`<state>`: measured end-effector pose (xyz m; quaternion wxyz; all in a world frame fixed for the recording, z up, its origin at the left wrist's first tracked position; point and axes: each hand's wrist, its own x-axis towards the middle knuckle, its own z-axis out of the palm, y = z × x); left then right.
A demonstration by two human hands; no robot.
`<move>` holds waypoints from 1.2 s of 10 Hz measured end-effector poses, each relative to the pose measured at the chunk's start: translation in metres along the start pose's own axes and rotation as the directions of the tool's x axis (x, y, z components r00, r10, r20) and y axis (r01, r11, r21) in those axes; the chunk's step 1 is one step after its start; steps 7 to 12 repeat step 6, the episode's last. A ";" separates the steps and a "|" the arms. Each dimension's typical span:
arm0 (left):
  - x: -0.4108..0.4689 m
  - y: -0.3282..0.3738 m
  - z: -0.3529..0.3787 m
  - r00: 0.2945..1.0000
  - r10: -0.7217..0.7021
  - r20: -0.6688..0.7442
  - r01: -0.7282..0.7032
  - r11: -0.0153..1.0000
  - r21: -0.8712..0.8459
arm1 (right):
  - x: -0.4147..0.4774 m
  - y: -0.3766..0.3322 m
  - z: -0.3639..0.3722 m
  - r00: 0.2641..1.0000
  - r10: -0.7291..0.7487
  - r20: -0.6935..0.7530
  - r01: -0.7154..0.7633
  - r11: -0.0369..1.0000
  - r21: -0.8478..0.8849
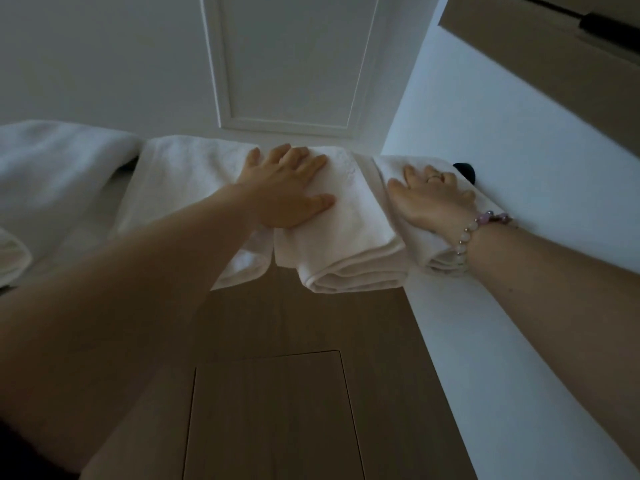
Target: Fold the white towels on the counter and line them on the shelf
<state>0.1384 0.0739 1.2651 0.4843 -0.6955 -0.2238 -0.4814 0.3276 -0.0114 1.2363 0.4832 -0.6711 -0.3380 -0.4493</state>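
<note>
A folded white towel (349, 237) lies on the shelf, its rolled front edge hanging over the wooden cabinet front (277, 327). The left hand (287, 188) presses flat on it, fingers spread. Just beside it, against the white wall (519, 161), a smaller folded towel (420, 247) lies under the right hand (429, 199), fingers also straight, a beaded bracelet (474, 230) on the wrist. Two more towels (180, 178) lie to the left.

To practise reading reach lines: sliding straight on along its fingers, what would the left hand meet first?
Probably the panelled wall behind the towel the left hand rests on; depth is unclear.
</note>
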 end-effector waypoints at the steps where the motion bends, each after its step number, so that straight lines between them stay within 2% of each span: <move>1: 0.001 0.000 -0.001 1.000 -0.003 0.018 0.003 1.000 -0.010 | -0.003 0.000 -0.001 1.000 0.008 -0.001 -0.008 1.000 0.020; 3: -0.010 -0.003 -0.009 1.000 -0.021 0.012 0.022 0.997 -0.080 | -0.012 -0.013 -0.019 0.999 0.005 -0.046 -0.003 0.999 0.043; 4: -0.024 -0.005 -0.018 0.996 -0.068 -0.051 0.058 0.984 -0.170 | -0.011 -0.031 -0.037 0.995 -0.022 -0.098 0.028 0.998 0.062; 5: -0.051 -0.009 -0.025 0.987 -0.145 -0.075 0.119 0.953 -0.277 | -0.022 -0.056 -0.039 0.966 -0.158 -0.206 0.180 0.979 0.095; 6: -0.081 -0.014 -0.032 0.981 -0.166 -0.096 0.131 0.946 -0.296 | -0.043 -0.080 -0.039 0.928 -0.276 -0.250 0.298 0.953 0.057; 12: -0.081 -0.014 -0.032 0.981 -0.166 -0.096 0.131 0.946 -0.296 | -0.043 -0.080 -0.039 0.928 -0.276 -0.250 0.298 0.953 0.057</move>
